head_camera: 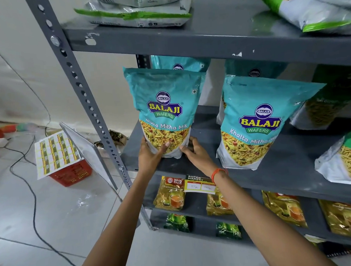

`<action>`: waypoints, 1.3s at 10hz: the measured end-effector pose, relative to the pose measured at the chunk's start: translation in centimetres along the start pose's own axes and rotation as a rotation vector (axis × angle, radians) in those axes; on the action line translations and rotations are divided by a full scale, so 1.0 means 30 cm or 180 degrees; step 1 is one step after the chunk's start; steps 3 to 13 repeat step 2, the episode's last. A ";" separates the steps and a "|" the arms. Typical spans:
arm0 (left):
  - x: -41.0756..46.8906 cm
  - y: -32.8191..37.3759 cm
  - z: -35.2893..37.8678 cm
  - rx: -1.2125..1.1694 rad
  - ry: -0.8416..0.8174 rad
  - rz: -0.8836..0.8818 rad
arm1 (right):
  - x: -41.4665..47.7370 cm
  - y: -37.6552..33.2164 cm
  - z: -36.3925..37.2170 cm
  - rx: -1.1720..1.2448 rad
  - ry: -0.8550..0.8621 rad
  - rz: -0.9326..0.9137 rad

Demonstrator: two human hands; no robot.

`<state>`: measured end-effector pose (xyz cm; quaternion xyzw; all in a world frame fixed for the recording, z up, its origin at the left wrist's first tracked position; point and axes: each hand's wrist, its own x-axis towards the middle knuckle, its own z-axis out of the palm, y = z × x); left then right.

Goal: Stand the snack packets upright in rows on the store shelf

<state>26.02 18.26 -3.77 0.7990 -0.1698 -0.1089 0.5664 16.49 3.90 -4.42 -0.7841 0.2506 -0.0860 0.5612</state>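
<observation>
A teal Khatta Mitha Mix packet (165, 105) stands upright at the left end of the grey middle shelf (192, 164). My left hand (151, 156) grips its lower left corner, thumb across the front. My right hand (196, 154) holds its lower right edge. A second teal packet (259, 120) stands upright to the right, apart from the first. Behind each, another teal packet (179, 64) shows its top. Green-topped sev packets (342, 156) stand at the far right.
The upper shelf (216, 35) carries flat green-and-white packets (136, 17). Gold tea packets (170, 194) and a price tag (199, 186) sit below. A perforated grey upright (92, 108) frames the left side. On the floor lie a red basket (73, 172), sticker sheets and black cables.
</observation>
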 end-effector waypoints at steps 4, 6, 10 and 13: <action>-0.096 0.120 -0.021 0.1144 0.0047 -0.0349 | -0.083 -0.103 -0.076 -0.1166 0.0424 -0.0176; -0.096 0.120 -0.021 0.1144 0.0047 -0.0349 | -0.083 -0.103 -0.076 -0.1166 0.0424 -0.0176; -0.096 0.120 -0.021 0.1144 0.0047 -0.0349 | -0.083 -0.103 -0.076 -0.1166 0.0424 -0.0176; -0.096 0.120 -0.021 0.1144 0.0047 -0.0349 | -0.083 -0.103 -0.076 -0.1166 0.0424 -0.0176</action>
